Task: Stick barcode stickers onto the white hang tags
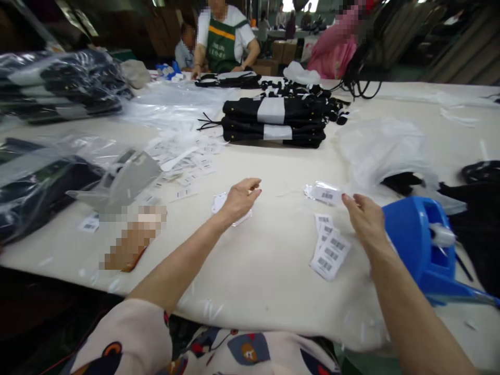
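Patterned clothing (pixel 281 354) nearest, at the front edge of the pale surface (pixel 269 281); bare room between the forearms, blue dispenser (pixel 406 234) just beside the right one. Left hand (pixel 238 200) angled inward over a white tag (pixel 219 202), fingers narrowly parted; right hand (pixel 365 216) at the bagged tag's (pixel 324 194) right end, grip unclear.

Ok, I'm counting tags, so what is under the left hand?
Some white card shows at both sides of the left hand, flat on the table. The hand covers the middle, so I can't tell whether it is one piece or several.
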Motion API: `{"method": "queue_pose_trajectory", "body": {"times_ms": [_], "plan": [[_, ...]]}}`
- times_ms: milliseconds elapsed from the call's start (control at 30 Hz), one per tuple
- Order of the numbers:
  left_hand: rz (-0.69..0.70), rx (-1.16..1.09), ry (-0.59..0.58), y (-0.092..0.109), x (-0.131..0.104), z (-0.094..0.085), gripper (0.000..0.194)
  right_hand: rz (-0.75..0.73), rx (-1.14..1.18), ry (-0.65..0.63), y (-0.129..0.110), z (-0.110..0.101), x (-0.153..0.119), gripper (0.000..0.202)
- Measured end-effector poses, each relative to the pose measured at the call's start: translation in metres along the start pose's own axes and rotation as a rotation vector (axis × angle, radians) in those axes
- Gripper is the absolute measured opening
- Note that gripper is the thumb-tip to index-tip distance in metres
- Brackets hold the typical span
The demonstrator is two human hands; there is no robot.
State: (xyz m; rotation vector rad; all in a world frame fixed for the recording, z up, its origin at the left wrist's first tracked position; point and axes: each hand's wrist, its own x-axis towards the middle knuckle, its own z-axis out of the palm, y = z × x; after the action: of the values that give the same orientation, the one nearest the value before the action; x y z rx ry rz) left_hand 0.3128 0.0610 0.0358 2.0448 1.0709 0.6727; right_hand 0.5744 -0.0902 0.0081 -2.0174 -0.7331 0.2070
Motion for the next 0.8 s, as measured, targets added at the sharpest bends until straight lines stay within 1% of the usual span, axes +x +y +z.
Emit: {"method": "queue_pose_trajectory", "body": {"times_ms": [67,100,167,200,267,333,367,433,500,567,667,733,800], "plan": [[-0.110,0.242,0.038,-0.022,0.008,-0.027,0.027,-0.148,-0.198,0.053,0.003,-0.003,-0.006,0.041],[-0.186,0.360,0.025,-0.034,0.008,-0.039,0.025,-0.207,-0.226,0.054,0.002,-0.002,-0.014,0.043],[-0.301,0.517,-0.039,-0.056,0.005,-0.057,0.026,-0.307,-0.196,-0.001,-0.002,0.001,-0.036,0.042],[-0.324,0.544,-0.075,-0.064,0.001,-0.061,0.031,-0.338,-0.166,-0.042,-0.005,0.005,-0.049,0.041],[-0.323,0.553,-0.134,-0.077,-0.005,-0.062,0.049,-0.386,-0.113,-0.128,-0.013,0.013,-0.071,0.037],[-0.321,0.587,-0.185,-0.083,-0.009,-0.058,0.069,-0.434,-0.084,-0.191,-0.020,0.021,-0.087,0.035],[-0.332,0.611,-0.203,-0.084,-0.010,-0.056,0.076,-0.454,-0.078,-0.212,-0.022,0.024,-0.092,0.034],[-0.366,0.641,-0.229,-0.084,-0.009,-0.053,0.084,-0.479,-0.071,-0.243,-0.025,0.027,-0.099,0.032],[-0.383,0.637,-0.247,-0.082,-0.006,-0.052,0.085,-0.496,-0.066,-0.261,-0.024,0.028,-0.102,0.032],[-0.372,0.622,-0.255,-0.082,-0.004,-0.054,0.082,-0.503,-0.061,-0.272,-0.021,0.029,-0.104,0.032],[-0.358,0.596,-0.238,-0.084,-0.004,-0.057,0.077,-0.495,-0.062,-0.290,-0.015,0.033,-0.110,0.032],[-0.354,0.566,-0.208,-0.086,-0.004,-0.059,0.075,-0.485,-0.062,-0.312,-0.012,0.036,-0.115,0.033],[-0.351,0.482,-0.132,-0.088,-0.004,-0.061,0.071,-0.476,-0.061,-0.333,-0.011,0.038,-0.119,0.035]]}}
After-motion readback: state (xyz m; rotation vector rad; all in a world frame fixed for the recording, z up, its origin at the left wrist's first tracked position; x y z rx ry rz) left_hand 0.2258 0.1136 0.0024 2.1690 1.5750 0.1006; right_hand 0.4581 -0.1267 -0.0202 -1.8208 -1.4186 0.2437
